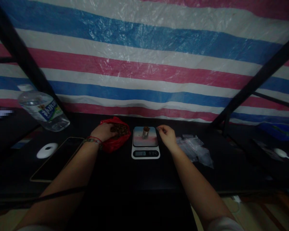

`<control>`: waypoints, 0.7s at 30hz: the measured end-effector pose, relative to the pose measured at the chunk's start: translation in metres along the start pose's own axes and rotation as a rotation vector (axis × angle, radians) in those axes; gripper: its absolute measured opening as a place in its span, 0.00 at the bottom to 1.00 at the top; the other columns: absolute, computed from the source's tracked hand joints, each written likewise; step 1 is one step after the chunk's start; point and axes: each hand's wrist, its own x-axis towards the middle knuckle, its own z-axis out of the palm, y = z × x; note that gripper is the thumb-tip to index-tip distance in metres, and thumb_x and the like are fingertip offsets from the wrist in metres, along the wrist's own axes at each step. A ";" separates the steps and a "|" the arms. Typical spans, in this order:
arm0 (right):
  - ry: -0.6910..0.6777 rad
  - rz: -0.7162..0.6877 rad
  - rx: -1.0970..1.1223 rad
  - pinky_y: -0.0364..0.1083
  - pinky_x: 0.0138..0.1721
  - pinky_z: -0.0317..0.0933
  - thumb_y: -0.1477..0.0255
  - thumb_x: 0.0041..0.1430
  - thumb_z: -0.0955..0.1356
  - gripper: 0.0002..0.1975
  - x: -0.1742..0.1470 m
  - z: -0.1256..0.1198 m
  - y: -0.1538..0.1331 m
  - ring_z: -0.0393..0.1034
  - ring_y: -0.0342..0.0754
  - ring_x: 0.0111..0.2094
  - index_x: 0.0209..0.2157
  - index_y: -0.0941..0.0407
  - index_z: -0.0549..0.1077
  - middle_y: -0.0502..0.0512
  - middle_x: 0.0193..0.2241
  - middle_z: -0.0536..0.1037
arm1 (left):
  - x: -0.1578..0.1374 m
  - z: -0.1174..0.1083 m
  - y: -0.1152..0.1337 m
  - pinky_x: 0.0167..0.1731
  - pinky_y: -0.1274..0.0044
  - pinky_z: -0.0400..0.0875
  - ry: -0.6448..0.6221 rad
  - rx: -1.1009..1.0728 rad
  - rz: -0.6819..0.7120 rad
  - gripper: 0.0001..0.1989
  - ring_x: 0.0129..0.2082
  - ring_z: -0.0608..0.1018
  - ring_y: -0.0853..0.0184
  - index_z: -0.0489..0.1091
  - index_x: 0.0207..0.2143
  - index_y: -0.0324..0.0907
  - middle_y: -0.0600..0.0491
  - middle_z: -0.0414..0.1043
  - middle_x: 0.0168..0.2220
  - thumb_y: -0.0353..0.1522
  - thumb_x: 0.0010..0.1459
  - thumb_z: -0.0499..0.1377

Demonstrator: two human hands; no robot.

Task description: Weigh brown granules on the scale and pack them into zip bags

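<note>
Red bag [110, 146], slumped on the dark surface [135, 178] just left of a kitchen scale [145, 143], has the left hand [103, 132] reaching into its mouth, in among small brown pieces [122, 130]. Gathering some of those pieces looks to me like the step in hand, and the next move would seem to call for a sure hold on a few and a lift that clears the crumpled rim without spilling. As for the left grip, the fingertips sink out of sight in the heap, so I can't say whether they have pinched anything. The right hand [167, 134] is beside the far right corner of the scale, fingers curled inward; whether that grip has something in it, or touches the scale, I can't make out from here.

The bag's mouth faces mostly upward, and the bag is too slack to show any clear long axis. On the scale's plate a little cylinder [145, 134] stands upright, its long axis vertical, with something brown at its top. The scale runs lengthwise away from the person, display [140, 153] at the near end, and clear plastic bags [195, 148] lie to the right of the right hand
</note>
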 end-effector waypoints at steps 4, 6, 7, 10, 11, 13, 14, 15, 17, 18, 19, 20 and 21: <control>-0.004 0.003 -0.005 0.47 0.36 0.64 0.68 0.55 0.63 0.11 0.001 0.001 0.002 0.72 0.49 0.33 0.33 0.53 0.77 0.54 0.32 0.79 | 0.004 0.000 0.001 0.37 0.74 0.69 -0.053 0.062 0.061 0.15 0.38 0.78 0.58 0.77 0.38 0.45 0.48 0.78 0.39 0.38 0.47 0.58; -0.005 0.010 -0.010 0.47 0.36 0.64 0.68 0.55 0.63 0.11 0.001 0.001 0.003 0.72 0.49 0.32 0.33 0.53 0.77 0.54 0.31 0.78 | 0.006 0.000 0.000 0.37 0.74 0.69 -0.023 0.089 0.069 0.15 0.38 0.77 0.59 0.76 0.38 0.45 0.48 0.78 0.39 0.34 0.48 0.57; -0.006 0.011 -0.013 0.47 0.36 0.64 0.68 0.55 0.63 0.11 0.001 0.001 0.003 0.72 0.49 0.32 0.32 0.53 0.77 0.54 0.30 0.78 | 0.006 0.000 0.000 0.37 0.74 0.69 -0.012 0.102 0.068 0.15 0.38 0.77 0.59 0.76 0.39 0.45 0.48 0.78 0.39 0.33 0.48 0.56; -0.006 0.012 -0.020 0.47 0.36 0.63 0.69 0.55 0.63 0.11 0.002 0.000 0.002 0.71 0.49 0.32 0.32 0.54 0.77 0.54 0.30 0.78 | 0.006 -0.002 0.001 0.39 0.73 0.69 0.023 0.106 0.072 0.15 0.39 0.77 0.59 0.77 0.39 0.44 0.48 0.78 0.40 0.32 0.49 0.55; -0.009 0.012 -0.022 0.47 0.36 0.63 0.69 0.55 0.63 0.11 0.002 0.000 0.002 0.71 0.49 0.32 0.32 0.54 0.77 0.54 0.30 0.78 | 0.005 -0.003 0.001 0.39 0.73 0.69 0.039 0.098 0.078 0.15 0.40 0.77 0.58 0.77 0.39 0.44 0.48 0.78 0.40 0.32 0.50 0.55; -0.015 0.012 -0.025 0.47 0.36 0.63 0.69 0.55 0.63 0.11 0.002 -0.001 0.001 0.71 0.49 0.32 0.33 0.53 0.77 0.54 0.30 0.78 | 0.005 -0.005 0.003 0.41 0.72 0.68 0.075 0.077 0.105 0.15 0.41 0.77 0.58 0.76 0.40 0.43 0.48 0.77 0.41 0.33 0.52 0.55; -0.018 0.010 -0.024 0.47 0.36 0.63 0.69 0.55 0.62 0.11 0.001 -0.001 0.001 0.71 0.49 0.32 0.33 0.53 0.77 0.53 0.30 0.78 | 0.004 -0.005 0.004 0.42 0.72 0.68 0.089 0.069 0.121 0.16 0.41 0.77 0.58 0.76 0.41 0.43 0.48 0.77 0.42 0.33 0.53 0.54; -0.020 0.010 -0.021 0.47 0.36 0.63 0.68 0.55 0.62 0.12 0.001 -0.001 0.000 0.71 0.49 0.32 0.33 0.54 0.77 0.53 0.30 0.78 | 0.004 -0.006 0.005 0.43 0.72 0.68 0.096 0.063 0.138 0.16 0.42 0.77 0.58 0.76 0.41 0.43 0.48 0.77 0.42 0.33 0.53 0.54; -0.015 0.012 -0.011 0.47 0.36 0.63 0.68 0.55 0.62 0.12 0.001 0.000 0.000 0.71 0.49 0.31 0.33 0.54 0.77 0.53 0.30 0.78 | 0.004 -0.007 0.007 0.44 0.72 0.67 0.093 0.061 0.165 0.16 0.42 0.76 0.58 0.76 0.42 0.42 0.48 0.77 0.42 0.34 0.54 0.54; -0.012 0.012 -0.006 0.47 0.36 0.63 0.68 0.55 0.62 0.12 0.001 0.000 0.000 0.71 0.49 0.31 0.32 0.54 0.77 0.53 0.30 0.78 | 0.003 -0.007 0.007 0.45 0.72 0.67 0.083 0.062 0.176 0.16 0.43 0.76 0.58 0.76 0.42 0.43 0.48 0.77 0.43 0.34 0.54 0.54; -0.009 0.011 -0.002 0.47 0.36 0.63 0.68 0.55 0.62 0.12 0.000 0.000 0.001 0.71 0.49 0.31 0.32 0.54 0.77 0.53 0.30 0.78 | 0.003 -0.007 0.007 0.45 0.72 0.67 0.067 0.064 0.179 0.16 0.43 0.76 0.58 0.76 0.42 0.43 0.48 0.76 0.43 0.35 0.54 0.54; -0.006 0.010 0.000 0.47 0.36 0.63 0.68 0.55 0.62 0.12 0.000 0.001 0.001 0.71 0.49 0.31 0.32 0.54 0.77 0.53 0.30 0.78 | 0.002 -0.006 0.007 0.44 0.72 0.67 0.044 0.068 0.175 0.17 0.44 0.76 0.57 0.75 0.43 0.43 0.47 0.76 0.44 0.37 0.53 0.55; -0.007 0.006 0.001 0.47 0.36 0.63 0.69 0.55 0.62 0.12 0.000 0.001 0.001 0.71 0.49 0.31 0.32 0.54 0.77 0.53 0.30 0.78 | 0.002 -0.006 0.006 0.44 0.71 0.67 0.016 0.075 0.162 0.19 0.44 0.76 0.56 0.75 0.45 0.44 0.47 0.75 0.45 0.40 0.53 0.56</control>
